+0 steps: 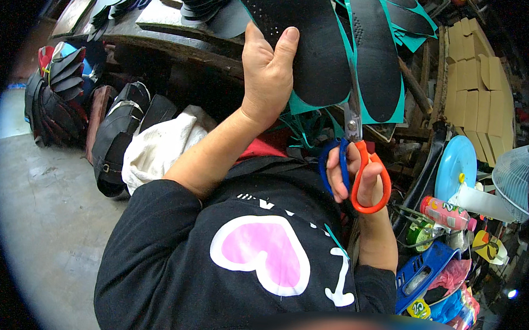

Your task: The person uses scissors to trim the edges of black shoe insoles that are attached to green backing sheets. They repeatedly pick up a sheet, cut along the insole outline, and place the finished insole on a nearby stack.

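Observation:
My left hand [267,76] grips the edge of a black shoe insole [316,61] with a teal margin round its rim, thumb on top. Small punched holes show in the insole's upper part. In my right hand [353,169] are scissors [353,126], one handle loop orange and the other blue. Their blades point upward into the gap between this insole and a second black insole [382,70] with teal edging, on the right. Whether the two pieces are joined is hard to tell. Thin teal offcuts [304,128] hang below them.
A wooden bench [134,38] across the top bears stacked dark soles [201,3]. Bundled black pieces [58,97] and a white cloth [159,145] are at left. On the right are stacked cardboard boxes [477,86], a fan [514,182], a pink bottle [445,213] and a blue basket [419,278].

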The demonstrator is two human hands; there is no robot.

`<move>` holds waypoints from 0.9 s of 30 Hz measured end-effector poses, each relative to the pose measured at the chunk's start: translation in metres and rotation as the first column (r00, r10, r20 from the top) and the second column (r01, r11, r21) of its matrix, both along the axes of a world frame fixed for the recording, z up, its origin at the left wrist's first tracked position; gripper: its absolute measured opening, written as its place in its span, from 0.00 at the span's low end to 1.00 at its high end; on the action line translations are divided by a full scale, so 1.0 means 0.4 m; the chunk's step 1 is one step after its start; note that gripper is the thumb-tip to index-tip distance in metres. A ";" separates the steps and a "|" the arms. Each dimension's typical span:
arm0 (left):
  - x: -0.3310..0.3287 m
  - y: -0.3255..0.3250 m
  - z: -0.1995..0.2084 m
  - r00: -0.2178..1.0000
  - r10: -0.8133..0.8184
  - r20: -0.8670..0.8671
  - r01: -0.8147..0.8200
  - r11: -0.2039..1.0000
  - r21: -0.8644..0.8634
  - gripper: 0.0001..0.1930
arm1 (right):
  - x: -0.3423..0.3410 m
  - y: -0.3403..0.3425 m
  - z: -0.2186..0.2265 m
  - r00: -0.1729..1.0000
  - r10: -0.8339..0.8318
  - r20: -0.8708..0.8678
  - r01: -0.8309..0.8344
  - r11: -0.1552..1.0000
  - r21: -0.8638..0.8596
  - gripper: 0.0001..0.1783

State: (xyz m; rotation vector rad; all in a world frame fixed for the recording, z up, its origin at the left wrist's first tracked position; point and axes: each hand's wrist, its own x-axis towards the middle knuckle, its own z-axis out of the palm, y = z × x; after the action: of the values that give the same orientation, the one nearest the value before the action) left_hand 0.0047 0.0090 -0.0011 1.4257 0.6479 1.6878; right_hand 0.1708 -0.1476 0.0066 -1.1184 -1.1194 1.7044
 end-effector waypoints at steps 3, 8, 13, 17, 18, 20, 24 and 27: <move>-0.007 -0.004 0.003 0.998 -0.055 -0.021 0.053 0.996 -0.071 0.15 | 0.009 0.003 0.007 0.999 -0.007 -0.042 0.008 1.000 0.009 0.49; 0.023 -0.025 0.004 0.994 -0.103 -0.043 0.104 0.994 0.021 0.17 | -0.012 0.011 0.000 0.991 -0.137 -0.004 0.137 0.987 0.081 0.53; 0.037 -0.049 -0.002 0.977 -0.195 0.081 0.200 0.978 -0.053 0.18 | 0.004 -0.002 -0.015 0.996 -0.036 -0.087 0.038 0.999 0.021 0.51; 0.036 -0.051 -0.003 0.973 -0.213 0.086 0.221 0.971 -0.095 0.19 | 0.013 -0.005 -0.013 0.996 0.003 -0.085 -0.005 1.000 -0.022 0.50; 0.039 -0.052 -0.001 0.973 -0.212 0.087 0.220 0.971 -0.098 0.19 | 0.009 -0.002 -0.013 0.998 0.014 -0.069 -0.015 1.000 -0.006 0.51; 0.049 -0.069 0.001 0.963 -0.254 0.095 0.266 0.953 -0.145 0.20 | -0.009 0.005 -0.015 0.996 -0.062 -0.061 0.064 0.997 0.038 0.53; 0.060 -0.106 0.006 0.936 -0.317 0.154 0.344 0.917 -0.203 0.22 | -0.026 0.008 -0.015 0.975 -0.209 -0.075 0.216 0.972 0.098 0.57; 0.057 -0.112 0.006 0.927 -0.325 0.186 0.363 0.902 -0.233 0.22 | -0.004 0.005 -0.007 0.995 -0.079 -0.059 0.081 0.996 0.042 0.57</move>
State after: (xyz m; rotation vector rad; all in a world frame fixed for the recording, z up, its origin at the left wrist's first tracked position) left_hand 0.0274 -0.0357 0.0014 1.1402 0.4847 1.3527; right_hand 0.1693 -0.1456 0.0040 -1.0662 -1.0583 1.6319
